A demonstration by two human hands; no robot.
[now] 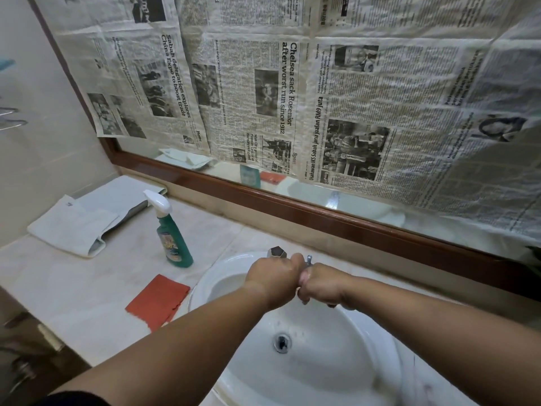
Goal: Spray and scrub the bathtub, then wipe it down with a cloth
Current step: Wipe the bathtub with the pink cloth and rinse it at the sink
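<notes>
My left hand (272, 276) and my right hand (320, 285) are pressed together over the white washbasin (366, 341), just in front of the tap (276, 252). The fingers of both hands are curled, and I see no object in either. The tap's spout is hidden behind them. A green spray bottle (172, 232) with a white trigger head stands upright on the counter, left of the basin. A red cloth (158, 300) lies flat on the counter by the basin's left rim. No bathtub is in view.
Folded white towels (85, 221) lie at the counter's far left, against the wall. A wood-framed mirror (292, 209) covered with newspaper sheets runs along the back. The basin's drain (282, 342) is open. A dark cabinet edge lies at the lower left.
</notes>
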